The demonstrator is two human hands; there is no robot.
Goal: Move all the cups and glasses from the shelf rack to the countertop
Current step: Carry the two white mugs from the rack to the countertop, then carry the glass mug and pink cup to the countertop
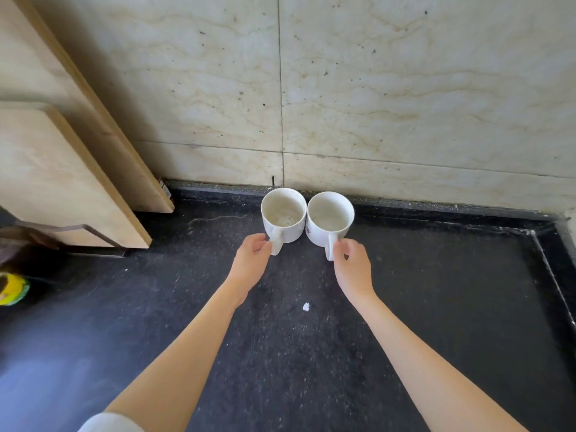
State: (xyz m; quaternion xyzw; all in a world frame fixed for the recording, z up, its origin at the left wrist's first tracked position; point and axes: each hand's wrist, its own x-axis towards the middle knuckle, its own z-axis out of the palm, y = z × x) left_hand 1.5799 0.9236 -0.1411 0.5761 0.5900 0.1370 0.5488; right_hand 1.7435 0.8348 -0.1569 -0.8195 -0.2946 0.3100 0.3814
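My white sleeve (109, 423) is showing at the bottom edge, on my left arm, and both my forearms are reaching forward over the dark, speckled countertop (296, 369). A small white scrap (306, 306) is lying on the countertop between my wrists.

My left hand (251, 260) is pinching the handle of the left cup (283, 215), fingers curled around its near side. My right hand (352, 266) is gripping the handle of the right cup (330, 218), thumb and fingers closing on it from the right. I cannot tell how firmly either hand is squeezing.

Both cups are white and upright, mouths open toward me, handles pointing back at my hands. They are standing on the countertop, side by side and touching or nearly so, close against the back edge where the countertop is meeting the tiled wall (405, 104). The left cup is showing dark specks inside its bottom; the right one is bearing a small purple mark on its outer side.

Off to my left, a green and yellow thing (12, 289) is lying near the frame's edge, too cut off to name. Beyond it, two pale wooden boards (46, 169) are leaning against the wall, the nearer one overlapping the farther.
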